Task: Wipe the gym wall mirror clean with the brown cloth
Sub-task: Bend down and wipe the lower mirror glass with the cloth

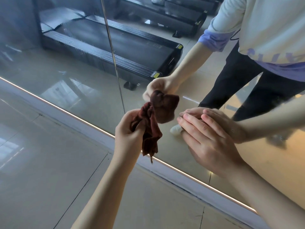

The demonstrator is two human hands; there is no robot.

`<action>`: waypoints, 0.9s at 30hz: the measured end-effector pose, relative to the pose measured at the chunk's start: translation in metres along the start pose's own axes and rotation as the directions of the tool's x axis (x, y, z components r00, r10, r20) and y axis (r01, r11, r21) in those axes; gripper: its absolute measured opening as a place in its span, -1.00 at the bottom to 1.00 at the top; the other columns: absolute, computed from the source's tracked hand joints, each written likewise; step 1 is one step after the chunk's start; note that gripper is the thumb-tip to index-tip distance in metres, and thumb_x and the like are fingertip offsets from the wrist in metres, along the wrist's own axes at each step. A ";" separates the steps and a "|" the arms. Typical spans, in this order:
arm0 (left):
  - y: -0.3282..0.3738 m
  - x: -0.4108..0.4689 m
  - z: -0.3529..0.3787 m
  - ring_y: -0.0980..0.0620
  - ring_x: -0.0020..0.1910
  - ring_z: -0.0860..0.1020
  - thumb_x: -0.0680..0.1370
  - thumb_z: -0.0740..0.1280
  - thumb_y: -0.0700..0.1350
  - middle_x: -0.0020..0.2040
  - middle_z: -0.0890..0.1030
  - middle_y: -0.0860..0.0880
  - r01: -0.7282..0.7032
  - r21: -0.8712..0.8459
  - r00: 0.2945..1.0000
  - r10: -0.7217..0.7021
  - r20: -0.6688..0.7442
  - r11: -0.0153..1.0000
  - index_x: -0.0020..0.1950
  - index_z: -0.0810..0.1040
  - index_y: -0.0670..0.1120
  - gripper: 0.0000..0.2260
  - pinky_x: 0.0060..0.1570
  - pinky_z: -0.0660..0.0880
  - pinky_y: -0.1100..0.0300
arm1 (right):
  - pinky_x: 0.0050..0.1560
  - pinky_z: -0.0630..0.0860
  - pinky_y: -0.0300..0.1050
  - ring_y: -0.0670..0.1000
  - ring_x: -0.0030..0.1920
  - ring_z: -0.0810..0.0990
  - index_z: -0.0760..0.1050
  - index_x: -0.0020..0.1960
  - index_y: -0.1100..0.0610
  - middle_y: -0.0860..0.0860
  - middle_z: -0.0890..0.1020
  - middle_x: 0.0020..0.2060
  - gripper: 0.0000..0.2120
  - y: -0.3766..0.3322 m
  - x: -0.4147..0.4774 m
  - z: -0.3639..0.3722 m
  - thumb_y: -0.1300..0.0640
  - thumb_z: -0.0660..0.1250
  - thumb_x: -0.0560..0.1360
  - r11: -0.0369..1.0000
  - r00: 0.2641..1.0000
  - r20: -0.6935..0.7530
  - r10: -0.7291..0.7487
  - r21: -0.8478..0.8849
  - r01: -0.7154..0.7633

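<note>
Left hand (130, 129) grips bunched, crumpled brown cloth (148, 128) against glossy mirror (74, 71), low near its lit bottom edge. Right hand (206, 139) lies flat, fingers straight, on the glass.

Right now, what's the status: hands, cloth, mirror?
Left hand grips bunched brown cloth, its top at the mirror. Right hand flat against it, fingers straight. Nothing blocking the wipe.

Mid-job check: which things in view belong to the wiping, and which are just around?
Job: mirror; cloth, held by left hand; right hand, flat on the mirror.
Just around: treadmill reflection; floor; light strip.
</note>
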State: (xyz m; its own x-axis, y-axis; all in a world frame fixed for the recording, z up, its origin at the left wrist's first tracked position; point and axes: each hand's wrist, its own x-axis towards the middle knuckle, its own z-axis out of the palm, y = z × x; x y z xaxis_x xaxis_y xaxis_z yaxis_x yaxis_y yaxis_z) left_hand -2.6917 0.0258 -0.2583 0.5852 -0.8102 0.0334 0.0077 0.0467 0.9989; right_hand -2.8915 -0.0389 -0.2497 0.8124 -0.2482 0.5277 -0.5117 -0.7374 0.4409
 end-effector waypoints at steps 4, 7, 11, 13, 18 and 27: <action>0.006 0.009 -0.010 0.10 -0.49 0.53 0.59 0.28 -0.41 -0.30 0.58 -0.07 0.019 -0.055 0.989 -0.011 0.145 0.998 -0.05 0.59 -0.15 -0.81 -0.51 0.43 0.30 | 0.52 0.10 0.01 0.08 0.38 0.41 0.66 0.06 0.18 0.11 0.57 0.30 -0.79 0.000 0.000 -0.001 0.28 0.27 0.55 1.000 1.000 0.012 -0.007 -0.004 0.007; 0.015 0.019 -0.008 0.13 -0.34 0.61 0.56 0.29 -0.44 -0.30 0.66 0.05 -0.020 -0.009 0.995 0.021 0.097 1.000 -0.04 0.60 -0.12 -0.77 -0.32 0.54 0.30 | 0.52 0.11 0.00 0.07 0.37 0.42 0.67 0.06 0.18 0.10 0.58 0.29 -0.77 0.001 0.000 0.000 0.27 0.24 0.57 1.000 1.000 0.001 -0.011 -0.010 0.011; 0.010 0.030 0.000 0.07 -0.14 0.55 0.52 0.42 -0.32 -0.18 0.58 0.03 -0.001 0.055 0.987 0.010 -0.161 0.998 -0.15 0.49 0.01 -0.76 -0.04 0.50 0.16 | 0.52 0.10 0.01 0.08 0.38 0.42 0.66 0.09 0.18 0.10 0.57 0.31 -0.76 0.001 -0.002 0.002 0.25 0.22 0.57 1.000 1.000 0.007 -0.017 -0.019 0.017; 0.006 0.030 0.002 0.04 -0.13 0.51 0.52 0.44 -0.25 -0.18 0.51 0.05 0.016 0.138 0.963 0.022 -0.268 0.990 -0.21 0.44 0.03 -0.75 -0.07 0.45 0.17 | 0.52 0.09 0.01 0.09 0.38 0.41 0.66 0.10 0.18 0.11 0.56 0.31 -0.75 0.001 -0.002 0.003 0.25 0.22 0.57 1.000 1.000 0.013 -0.021 -0.017 0.021; 0.006 0.020 0.012 0.06 -0.38 0.33 0.58 0.39 -0.02 -0.38 0.37 0.02 0.145 0.259 0.919 -0.033 -0.393 0.955 -0.35 0.33 -0.08 -0.62 -0.43 0.26 0.34 | 0.50 0.12 0.02 0.09 0.37 0.42 0.66 0.10 0.18 0.11 0.56 0.31 -0.72 0.000 -0.002 0.003 0.26 0.18 0.57 1.000 1.000 0.005 -0.012 -0.016 0.012; 0.002 -0.020 0.030 0.10 -0.06 0.58 0.52 0.36 -0.10 -0.07 0.64 0.00 0.146 -0.148 0.983 -0.160 -0.090 0.978 -0.05 0.59 0.10 -0.90 0.00 0.51 0.23 | 0.49 0.13 0.01 0.08 0.39 0.41 0.63 0.16 0.20 0.11 0.55 0.32 -0.73 0.001 -0.003 0.003 0.27 0.23 0.55 1.000 1.000 0.006 -0.017 -0.024 0.017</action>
State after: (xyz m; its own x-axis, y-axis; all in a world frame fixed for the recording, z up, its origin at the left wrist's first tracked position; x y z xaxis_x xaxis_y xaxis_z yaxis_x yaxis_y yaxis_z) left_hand -2.7277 0.0242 -0.2557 0.6467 -0.7515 -0.1302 0.2130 0.0141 0.9769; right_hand -2.8936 -0.0409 -0.2525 0.8227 -0.2392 0.5157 -0.5040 -0.7265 0.4671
